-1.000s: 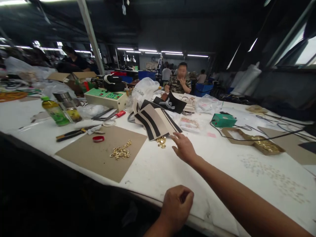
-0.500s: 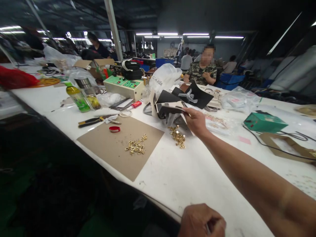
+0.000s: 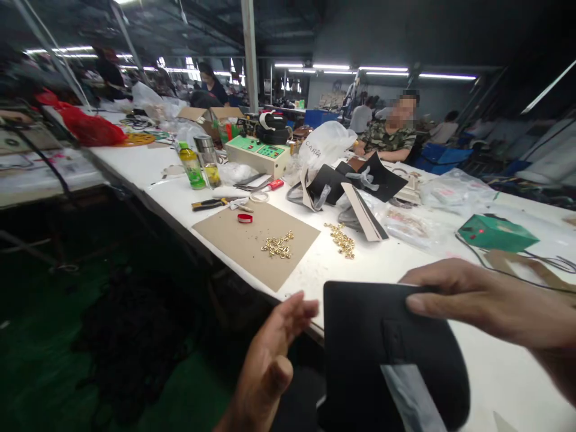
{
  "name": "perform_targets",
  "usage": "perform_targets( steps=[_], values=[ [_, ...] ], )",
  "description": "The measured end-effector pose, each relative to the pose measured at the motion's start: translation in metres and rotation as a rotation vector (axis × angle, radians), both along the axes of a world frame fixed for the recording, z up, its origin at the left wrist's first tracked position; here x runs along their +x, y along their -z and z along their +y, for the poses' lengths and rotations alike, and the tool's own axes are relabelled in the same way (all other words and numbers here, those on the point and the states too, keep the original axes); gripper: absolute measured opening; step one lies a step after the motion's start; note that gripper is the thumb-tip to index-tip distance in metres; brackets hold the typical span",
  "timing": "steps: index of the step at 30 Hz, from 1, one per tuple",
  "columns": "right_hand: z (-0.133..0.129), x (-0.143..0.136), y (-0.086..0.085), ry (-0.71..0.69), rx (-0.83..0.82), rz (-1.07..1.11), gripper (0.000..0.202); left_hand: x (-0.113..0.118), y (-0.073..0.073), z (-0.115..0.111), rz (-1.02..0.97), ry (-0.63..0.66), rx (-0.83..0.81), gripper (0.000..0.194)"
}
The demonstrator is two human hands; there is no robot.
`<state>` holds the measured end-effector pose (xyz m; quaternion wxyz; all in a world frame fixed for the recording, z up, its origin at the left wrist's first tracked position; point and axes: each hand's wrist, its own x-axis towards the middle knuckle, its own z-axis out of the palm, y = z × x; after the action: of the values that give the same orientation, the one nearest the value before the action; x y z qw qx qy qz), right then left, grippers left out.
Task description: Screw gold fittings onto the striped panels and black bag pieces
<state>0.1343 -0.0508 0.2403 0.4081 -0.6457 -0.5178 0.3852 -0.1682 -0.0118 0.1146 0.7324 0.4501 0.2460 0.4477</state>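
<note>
A black flap-shaped panel point(image 3: 355, 336) with rounded corners hangs over the table's front edge, a strip of greyish film stuck on its lower part. My right hand point(image 3: 477, 300) pinches its upper right edge, thumb on the near face. Just left of the panel my left hand point(image 3: 274, 354) is raised with its fingers apart, touching nothing. Farther back lie more black and cream pieces point(image 3: 364, 213). One heap of gold metal rings point(image 3: 278, 246) is on a brown board point(image 3: 225, 231); another gold heap point(image 3: 342, 241) lies on the white table point(image 3: 297, 276).
Pliers point(image 3: 209, 204), a red tape roll point(image 3: 245, 218), a green bottle point(image 3: 192, 169) and a control box point(image 3: 256, 155) stand at the left and back. A green device point(image 3: 497, 233) with cables is at the right. A person in camouflage point(image 3: 391, 138) sits across the table.
My right hand has come back from the pile with the black panel. My left hand, curled before, has opened and moved left. The view has turned left.
</note>
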Motion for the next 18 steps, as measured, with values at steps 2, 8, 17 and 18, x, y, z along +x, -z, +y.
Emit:
perform_targets(
  steps=[2,8,17,18],
  values=[
    [0.015,-0.019,0.022,-0.353,-0.237,0.06,0.036,0.004,0.002,-0.007,-0.112,0.287,-0.132,0.093],
    [0.08,-0.051,0.094,-0.304,-0.138,-0.019,0.039,0.016,0.047,-0.021,-0.04,0.249,-0.517,0.054],
    [0.192,-0.105,0.169,0.073,-0.049,-0.53,0.029,0.014,0.106,-0.03,-0.003,0.218,-0.628,0.063],
    [0.199,-0.107,0.174,0.098,-0.067,-0.561,0.029,0.014,0.107,-0.03,-0.002,0.214,-0.636,0.065]
  ],
)
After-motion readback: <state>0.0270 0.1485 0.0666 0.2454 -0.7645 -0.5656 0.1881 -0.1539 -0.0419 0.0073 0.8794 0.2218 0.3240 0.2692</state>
